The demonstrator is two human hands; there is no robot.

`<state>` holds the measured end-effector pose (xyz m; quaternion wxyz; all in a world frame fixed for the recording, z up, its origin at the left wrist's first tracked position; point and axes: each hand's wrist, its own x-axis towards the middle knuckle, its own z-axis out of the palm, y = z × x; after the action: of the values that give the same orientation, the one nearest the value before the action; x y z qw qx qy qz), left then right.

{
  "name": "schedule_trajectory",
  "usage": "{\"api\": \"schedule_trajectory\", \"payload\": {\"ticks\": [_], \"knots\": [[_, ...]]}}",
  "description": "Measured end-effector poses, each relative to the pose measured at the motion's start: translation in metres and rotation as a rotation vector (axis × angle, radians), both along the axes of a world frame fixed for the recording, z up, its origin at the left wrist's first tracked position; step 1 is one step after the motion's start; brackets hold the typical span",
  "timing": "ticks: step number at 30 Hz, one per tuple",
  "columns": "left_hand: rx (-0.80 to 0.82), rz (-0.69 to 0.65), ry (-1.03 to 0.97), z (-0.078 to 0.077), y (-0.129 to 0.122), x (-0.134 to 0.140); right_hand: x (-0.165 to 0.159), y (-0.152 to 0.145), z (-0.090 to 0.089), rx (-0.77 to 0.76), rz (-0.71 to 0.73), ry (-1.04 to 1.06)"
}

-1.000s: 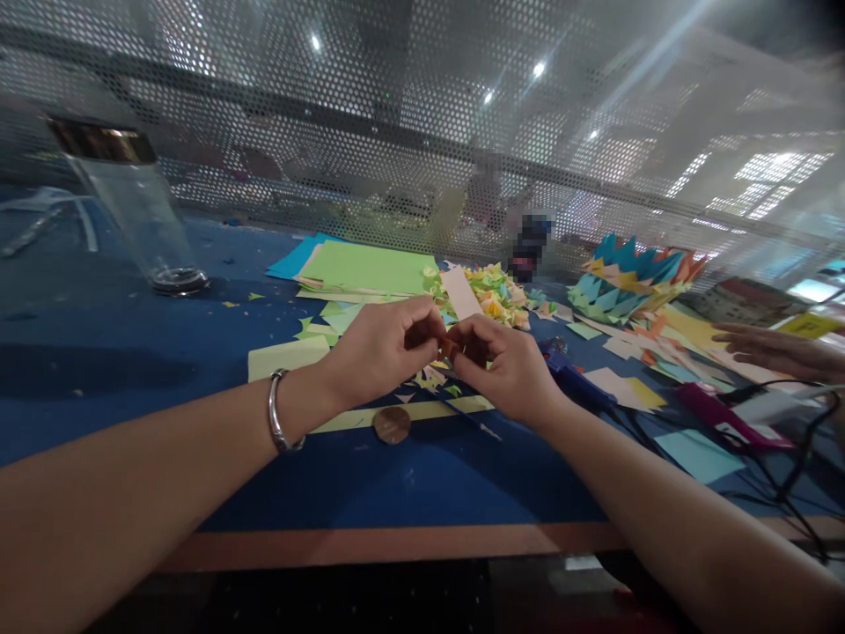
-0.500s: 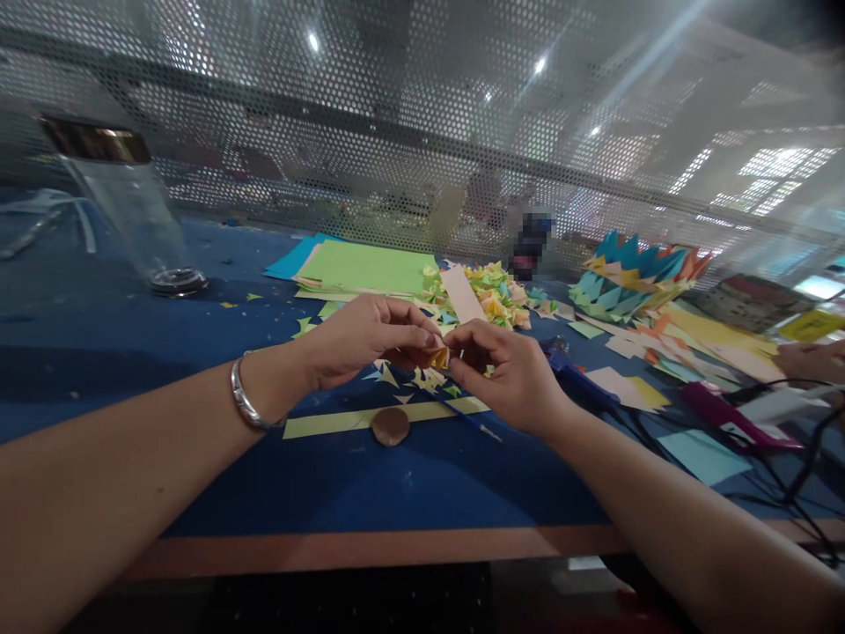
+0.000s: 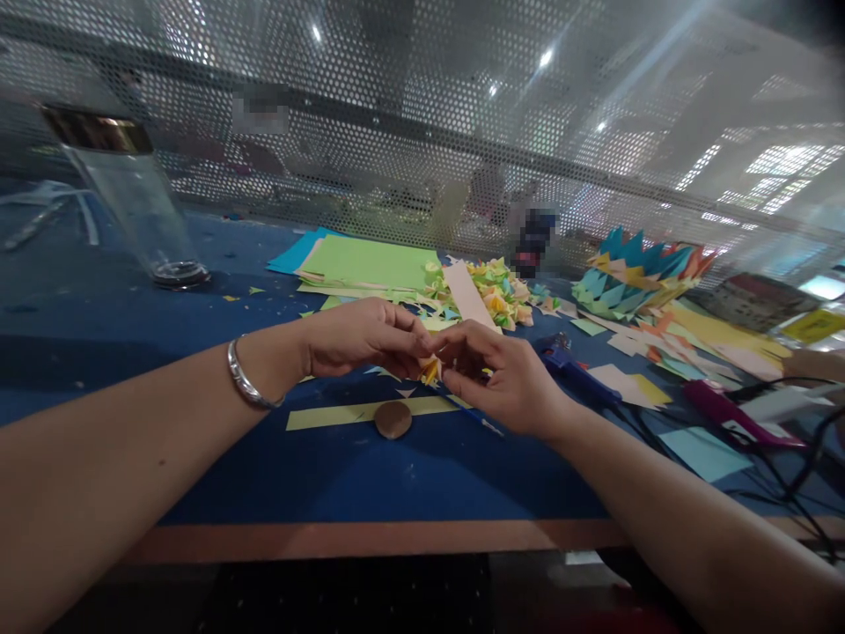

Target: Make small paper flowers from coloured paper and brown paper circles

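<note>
Between my fingertips is a small folded paper flower, yellow and pale peach. My left hand, with a silver bangle at the wrist, pinches it from the left. From the right, my right hand closes its thumb and fingers on its other side; part of the flower is hidden by the fingers. Below the hands, a yellow paper strip lies on the blue table, with a round brown disc on its edge. A thin blue stick rests near my right hand, and paper scraps lie beneath the flower.
Behind my hands are stacked coloured sheets and a heap of folded paper pieces. A glass bottle stands left. To the right lie a blue glue gun, cables, a magenta device and a spiky paper ring.
Both hands stay together at the flower, with the fingers shifted slightly around it. The view has moved a little; the things on the table look unmoved.
</note>
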<state>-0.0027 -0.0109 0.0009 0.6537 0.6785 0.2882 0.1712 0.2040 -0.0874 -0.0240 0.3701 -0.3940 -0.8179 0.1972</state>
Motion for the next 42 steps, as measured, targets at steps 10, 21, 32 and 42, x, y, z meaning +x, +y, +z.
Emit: {"api": "schedule_trajectory", "payload": {"ticks": [10,21,32,42], "knots": [[-0.08,-0.078,0.046,-0.002,-0.002,0.002,-0.002,0.0,0.001,-0.131,0.087,-0.009],[0.299,0.216,-0.013,0.006,-0.006,0.004,0.005,0.007,-0.001,-0.057,-0.086,0.105],[0.517,0.065,-0.072,-0.001,-0.002,0.001,0.007,0.012,-0.003,-0.029,-0.157,0.107],[0.476,0.04,-0.117,-0.005,0.001,0.0,0.006,0.011,-0.003,-0.034,-0.148,0.074]]}}
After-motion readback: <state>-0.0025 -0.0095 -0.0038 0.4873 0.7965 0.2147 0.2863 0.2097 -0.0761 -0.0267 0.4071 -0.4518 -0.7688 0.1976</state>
